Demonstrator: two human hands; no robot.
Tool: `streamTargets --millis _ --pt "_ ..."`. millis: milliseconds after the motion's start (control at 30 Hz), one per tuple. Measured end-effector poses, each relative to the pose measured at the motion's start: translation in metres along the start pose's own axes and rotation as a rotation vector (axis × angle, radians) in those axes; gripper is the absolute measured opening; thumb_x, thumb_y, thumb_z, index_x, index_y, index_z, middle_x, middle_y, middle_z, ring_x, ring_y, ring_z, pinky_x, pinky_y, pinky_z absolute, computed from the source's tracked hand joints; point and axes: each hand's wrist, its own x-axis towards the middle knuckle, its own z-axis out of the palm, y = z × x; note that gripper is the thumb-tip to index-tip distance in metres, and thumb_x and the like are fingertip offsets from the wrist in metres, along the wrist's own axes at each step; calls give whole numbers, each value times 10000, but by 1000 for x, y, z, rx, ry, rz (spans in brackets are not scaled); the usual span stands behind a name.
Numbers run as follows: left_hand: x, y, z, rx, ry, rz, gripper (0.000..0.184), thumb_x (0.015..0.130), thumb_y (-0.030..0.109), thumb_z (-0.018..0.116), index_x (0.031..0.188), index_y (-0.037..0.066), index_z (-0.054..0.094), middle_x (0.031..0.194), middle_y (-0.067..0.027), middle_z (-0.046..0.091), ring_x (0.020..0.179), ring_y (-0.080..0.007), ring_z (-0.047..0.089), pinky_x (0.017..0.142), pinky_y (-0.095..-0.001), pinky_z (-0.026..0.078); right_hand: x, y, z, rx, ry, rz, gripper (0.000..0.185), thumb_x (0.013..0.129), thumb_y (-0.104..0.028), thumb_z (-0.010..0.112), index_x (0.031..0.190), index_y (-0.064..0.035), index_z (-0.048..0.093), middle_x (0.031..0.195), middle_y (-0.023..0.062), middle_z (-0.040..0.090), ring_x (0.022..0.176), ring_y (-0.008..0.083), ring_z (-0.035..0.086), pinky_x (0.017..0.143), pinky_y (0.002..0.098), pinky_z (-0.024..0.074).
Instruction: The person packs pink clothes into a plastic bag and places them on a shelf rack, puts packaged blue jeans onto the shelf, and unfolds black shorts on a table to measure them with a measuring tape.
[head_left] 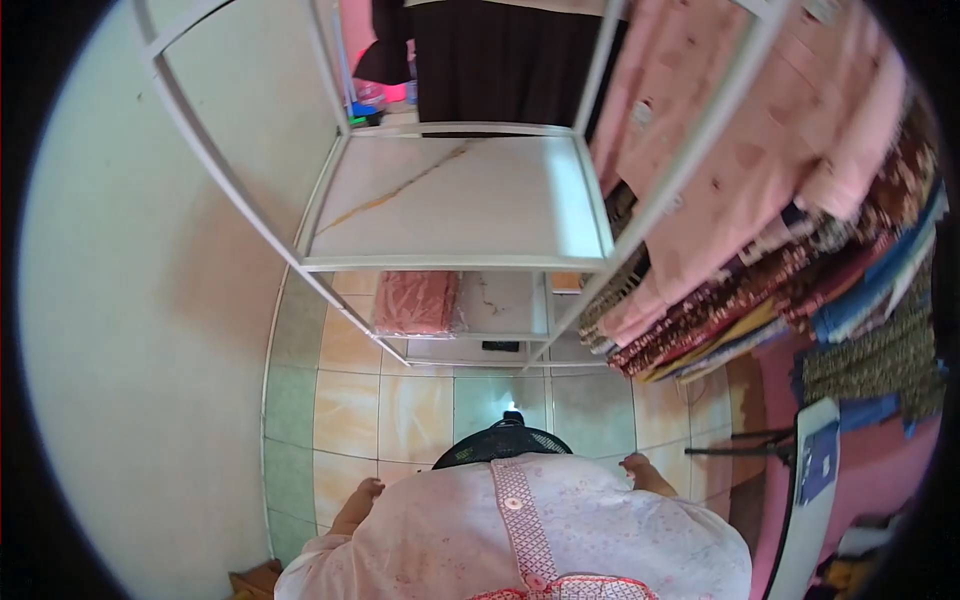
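Low at my two sides, my left hand (pixel 372 487) and right hand (pixel 634 464) are well apart, fingers seemingly a little curled; they show too small for me to tell whether they are spread or closed on anything. Nearest to both is a rounded black mesh thing (pixel 507 437), just beyond the front of my pale floral garment (pixel 440 530), which hides its near part. It lies between my hands and slightly to the far side of them, its visible width running left to right; neither hand is clearly nearer. It shows against the tiled floor (pixel 415 405). Farther off stands a white-framed rack (pixel 455 264). On one of its lower shelves, toward the left, lies a reddish-pink bundle in clear plastic (pixel 415 303), with a small black object (pixel 500 346) lower down. Patterned clothes (pixel 735 285) hang to the right; a pale wall (pixel 150 300) rises on the left.
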Motion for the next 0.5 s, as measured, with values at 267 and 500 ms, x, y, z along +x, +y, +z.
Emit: streamTargets --millis 267,500 --pt "73 165 -31 -35 294 191 377 809 179 586 1176 99 556 963 -130 650 843 -202 609 743 -303 489 -51 -42 3 374 304 -178 511 707 -427 683 1123 -143 599 1056 154 626 980 306 592 854 370 463" --pt "83 257 4 -16 30 313 362 812 136 563 1161 39 551 974 -86 608 821 -166 572 725 -313 484 -112 68 7 683 623 -26 428 745 -344 664 1109 -126 609 955 126 663 862 257 628 807 347 483"
